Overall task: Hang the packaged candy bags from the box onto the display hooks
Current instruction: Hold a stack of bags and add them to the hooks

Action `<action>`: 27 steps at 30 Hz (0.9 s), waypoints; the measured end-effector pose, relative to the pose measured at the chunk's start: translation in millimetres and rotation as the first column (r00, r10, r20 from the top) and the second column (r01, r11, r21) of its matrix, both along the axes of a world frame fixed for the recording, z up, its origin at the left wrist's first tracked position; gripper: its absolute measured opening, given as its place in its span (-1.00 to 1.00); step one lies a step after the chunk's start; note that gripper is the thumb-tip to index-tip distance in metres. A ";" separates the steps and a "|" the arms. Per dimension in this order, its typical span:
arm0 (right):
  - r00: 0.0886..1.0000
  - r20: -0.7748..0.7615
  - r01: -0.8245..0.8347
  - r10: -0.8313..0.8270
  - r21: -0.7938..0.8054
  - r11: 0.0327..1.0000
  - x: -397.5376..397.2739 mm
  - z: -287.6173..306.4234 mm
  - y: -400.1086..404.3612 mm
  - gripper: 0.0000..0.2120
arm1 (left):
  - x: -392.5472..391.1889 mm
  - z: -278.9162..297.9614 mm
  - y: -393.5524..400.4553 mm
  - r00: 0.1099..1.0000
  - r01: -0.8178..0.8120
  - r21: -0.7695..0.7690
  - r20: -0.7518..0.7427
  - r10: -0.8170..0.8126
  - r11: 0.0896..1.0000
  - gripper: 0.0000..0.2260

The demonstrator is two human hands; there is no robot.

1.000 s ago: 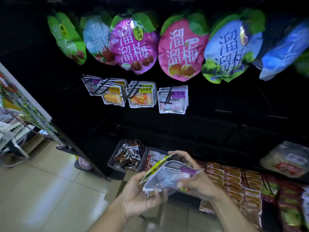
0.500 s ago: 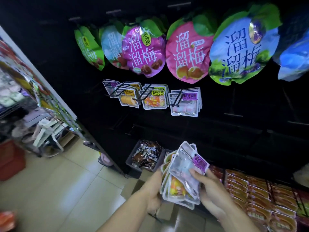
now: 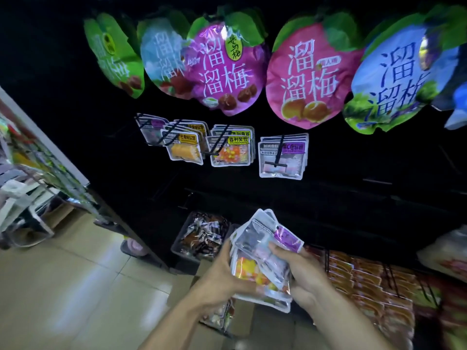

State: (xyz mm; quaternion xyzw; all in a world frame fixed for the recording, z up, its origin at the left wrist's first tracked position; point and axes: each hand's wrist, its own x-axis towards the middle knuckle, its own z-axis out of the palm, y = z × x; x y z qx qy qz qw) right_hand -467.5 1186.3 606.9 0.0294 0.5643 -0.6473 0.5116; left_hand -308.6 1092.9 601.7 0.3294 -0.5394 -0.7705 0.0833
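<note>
I am looking down my two bare arms at a dark shop display wall. My left hand (image 3: 222,279) cups a fanned stack of small clear candy bags (image 3: 255,269) from the left side and beneath, fingers curled round the stack's lower edge. My right hand (image 3: 303,271) pinches the front bag (image 3: 265,238) of that stack, the one with a purple label at its upper right corner, thumb lying across its face and fingers behind. Under it, a bag of orange and yellow sweets shows. The stack is held low in the middle of the view, well below the hooks. Beneath my left wrist sits an open cardboard box (image 3: 242,322) on the floor, with a few more packets showing inside it. Higher on the wall, four black display hooks carry matching small bags: a purple-labelled group at far left (image 3: 151,130), a yellow-labelled group (image 3: 185,147), an orange-and-yellow group (image 3: 231,147), and a purple-labelled group on the right (image 3: 281,157). Above them hangs a row of large fruit-shaped pouches (image 3: 300,74) in green, blue, purple and pink. A dark bin of wrapped snacks (image 3: 202,236) sits just behind the held stack, and orange packets (image 3: 366,281) fill a low shelf on the right. Pale floor tiles (image 3: 75,286) lie to the left.
</note>
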 end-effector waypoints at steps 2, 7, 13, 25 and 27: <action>0.998 -0.029 0.053 -0.053 -0.001 0.999 2.9 1.7 -11.1 -0.61 | 1.9 -4.8 -18.1 1.000 -0.022 0.008 -0.005 0.022 1.000 -0.09; 0.970 -0.203 0.131 -0.131 -0.010 0.991 13.7 8.9 -36.2 -0.73 | 8.7 -3.9 -53.5 0.988 -0.153 0.056 -0.029 0.155 0.987 -0.29; 0.923 -0.361 0.154 -0.136 0.021 0.988 29.9 10.9 -59.2 -0.75 | 9.5 2.1 -77.6 0.969 -0.229 0.084 -0.074 0.235 0.970 -0.04; 0.824 -0.473 0.348 -0.312 -0.014 0.937 29.0 15.3 -67.7 -0.84 | 10.1 -16.9 -103.6 0.979 -0.203 0.143 -0.006 0.206 0.969 -0.04; 0.777 -0.550 0.335 -0.306 -0.049 0.941 16.4 27.8 -69.5 -0.86 | 7.1 -18.8 -106.3 0.974 -0.225 0.166 0.002 0.228 0.960 0.01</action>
